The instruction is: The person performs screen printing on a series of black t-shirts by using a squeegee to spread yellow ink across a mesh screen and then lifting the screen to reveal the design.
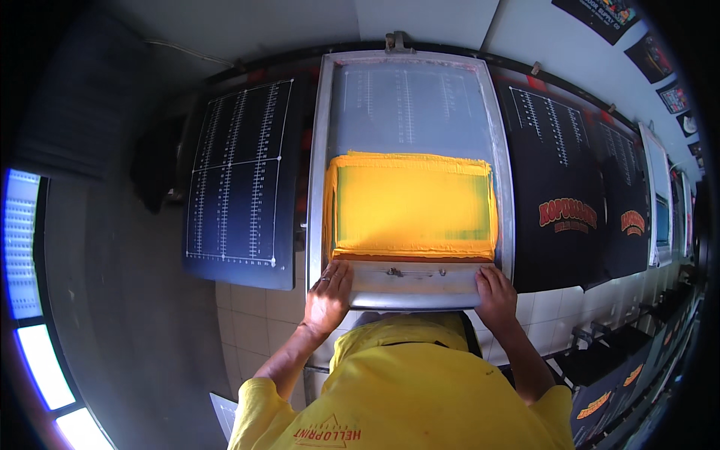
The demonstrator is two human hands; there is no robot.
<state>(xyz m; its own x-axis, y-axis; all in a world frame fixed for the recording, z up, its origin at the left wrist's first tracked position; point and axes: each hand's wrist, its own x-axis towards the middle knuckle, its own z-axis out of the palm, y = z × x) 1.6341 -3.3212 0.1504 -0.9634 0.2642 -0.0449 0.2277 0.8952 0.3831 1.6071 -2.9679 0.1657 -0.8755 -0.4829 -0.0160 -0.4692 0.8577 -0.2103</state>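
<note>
In front of me lies a silver-rimmed screen-printing frame (502,172), its mesh grey at the far end. Thick yellow ink (412,202) covers a broad rectangle on the near half, with raised ridges around its borders and greenish patches showing through. My left hand (328,298) grips the frame's near left corner, fingers curled over the top. At the near right corner, my right hand (496,297) holds the frame in the same way. Both thumbs are hidden. A brownish strip runs along the ink's near side.
A bare dark printing board (238,180) with white ruler marks is at the left. Black shirts (559,195) with red-orange prints lie on boards at the right. Farther right is another frame (655,195). More printed dark pieces (611,386) sit low at the right. A rail (262,66) crosses behind.
</note>
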